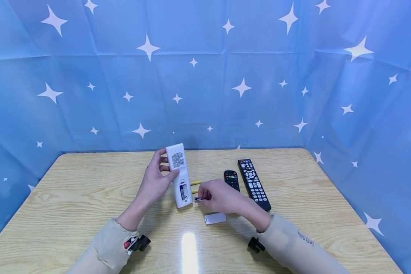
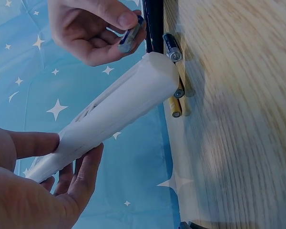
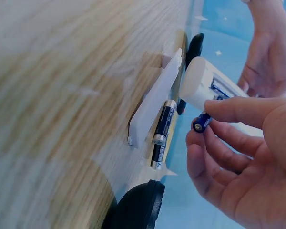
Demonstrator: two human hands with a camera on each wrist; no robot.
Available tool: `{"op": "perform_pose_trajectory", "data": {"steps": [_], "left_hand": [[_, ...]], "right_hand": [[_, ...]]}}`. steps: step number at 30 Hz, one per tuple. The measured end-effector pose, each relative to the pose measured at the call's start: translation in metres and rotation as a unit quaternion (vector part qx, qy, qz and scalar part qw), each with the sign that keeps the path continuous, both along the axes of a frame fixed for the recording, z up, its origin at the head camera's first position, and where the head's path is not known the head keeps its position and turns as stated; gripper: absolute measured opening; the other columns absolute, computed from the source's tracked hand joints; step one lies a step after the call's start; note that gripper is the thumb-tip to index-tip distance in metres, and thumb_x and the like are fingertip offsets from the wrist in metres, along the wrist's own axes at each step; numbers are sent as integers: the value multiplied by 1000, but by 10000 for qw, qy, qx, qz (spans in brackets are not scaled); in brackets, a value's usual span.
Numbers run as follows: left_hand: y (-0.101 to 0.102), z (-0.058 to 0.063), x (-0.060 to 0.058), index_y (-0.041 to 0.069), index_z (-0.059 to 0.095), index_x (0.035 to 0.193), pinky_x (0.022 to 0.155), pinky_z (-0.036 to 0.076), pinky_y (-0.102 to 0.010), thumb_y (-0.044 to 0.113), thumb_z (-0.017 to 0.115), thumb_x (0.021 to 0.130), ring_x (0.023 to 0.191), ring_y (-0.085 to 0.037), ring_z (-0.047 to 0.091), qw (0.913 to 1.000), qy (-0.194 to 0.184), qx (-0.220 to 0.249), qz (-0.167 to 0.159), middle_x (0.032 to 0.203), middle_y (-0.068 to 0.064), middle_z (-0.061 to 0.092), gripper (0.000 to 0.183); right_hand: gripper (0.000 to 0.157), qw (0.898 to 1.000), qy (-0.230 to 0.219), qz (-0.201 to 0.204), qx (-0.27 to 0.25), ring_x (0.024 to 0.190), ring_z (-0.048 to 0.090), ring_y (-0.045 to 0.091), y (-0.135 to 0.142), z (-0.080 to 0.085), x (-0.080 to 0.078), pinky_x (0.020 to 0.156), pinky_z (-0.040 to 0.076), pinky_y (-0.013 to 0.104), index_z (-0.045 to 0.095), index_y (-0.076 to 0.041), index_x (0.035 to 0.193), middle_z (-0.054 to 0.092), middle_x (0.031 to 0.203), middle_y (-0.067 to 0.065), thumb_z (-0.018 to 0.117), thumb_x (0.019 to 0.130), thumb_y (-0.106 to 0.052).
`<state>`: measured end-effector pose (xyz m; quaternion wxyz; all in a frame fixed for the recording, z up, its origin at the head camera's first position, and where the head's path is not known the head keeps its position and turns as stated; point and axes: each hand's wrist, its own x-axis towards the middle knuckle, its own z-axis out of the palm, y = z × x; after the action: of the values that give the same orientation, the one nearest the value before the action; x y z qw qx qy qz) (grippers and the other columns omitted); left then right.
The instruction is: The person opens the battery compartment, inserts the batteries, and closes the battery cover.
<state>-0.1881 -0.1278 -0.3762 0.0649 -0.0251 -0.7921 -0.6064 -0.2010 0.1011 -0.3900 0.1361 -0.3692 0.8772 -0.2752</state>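
My left hand (image 1: pixel 156 179) holds a white remote control (image 1: pixel 179 167) by its sides, its back turned up and tilted toward me. The battery compartment (image 1: pixel 183 191) is uncovered, and one battery lies inside it. Just right of the remote's lower end, my right hand (image 1: pixel 222 196) pinches a small blue-and-silver battery (image 3: pixel 200 123) between thumb and fingers. In the left wrist view that battery (image 2: pixel 131 34) is apart from the remote (image 2: pixel 109 112). A white battery cover (image 1: pixel 215 218) lies on the table below my right hand.
Dark batteries (image 3: pixel 165 121) and yellow ones (image 2: pixel 175 107) lie on the wooden table (image 1: pixel 89 205) behind the hands. To the right are a small black remote (image 1: pixel 231 179) and a longer black remote (image 1: pixel 254 184). A blue star-patterned cloth (image 1: pixel 191 76) hangs behind the table.
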Motion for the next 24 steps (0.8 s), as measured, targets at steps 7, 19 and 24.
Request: {"op": "perform_pose_trajectory", "data": {"steps": [7, 19, 24], "left_hand": [[1, -1, -1, 8, 38, 151, 78, 57, -37, -5, 71, 93, 102, -30, 66, 10000, 7, 37, 26, 123, -17, 59, 68], [3, -3, -2, 4, 35, 150, 77, 59, -38, -4, 70, 94, 103, -32, 66, 9997, 133, 187, -9, 123, -20, 57, 67], [4, -4, -2, 5, 32, 150, 79, 61, -47, -3, 71, 93, 103, -33, 66, 9994, 71, 323, -23, 122, -20, 56, 70]], "right_hand": [[12, 9986, 42, 87, -519, 77, 61, 7, 0, 0, -1, 68, 54, 25, 67, -8, 103, 66, 86, -6, 70, 94, 0], [10, 9965, 97, -121, -816, 79, 62, 8, -3, 2, 1, 69, 54, 28, 66, -9, 100, 66, 87, -7, 72, 95, -3], [6, 9953, 308, -271, -874, 78, 61, 8, -4, 2, 2, 68, 54, 28, 67, -8, 99, 65, 87, -7, 72, 96, -5]]}}
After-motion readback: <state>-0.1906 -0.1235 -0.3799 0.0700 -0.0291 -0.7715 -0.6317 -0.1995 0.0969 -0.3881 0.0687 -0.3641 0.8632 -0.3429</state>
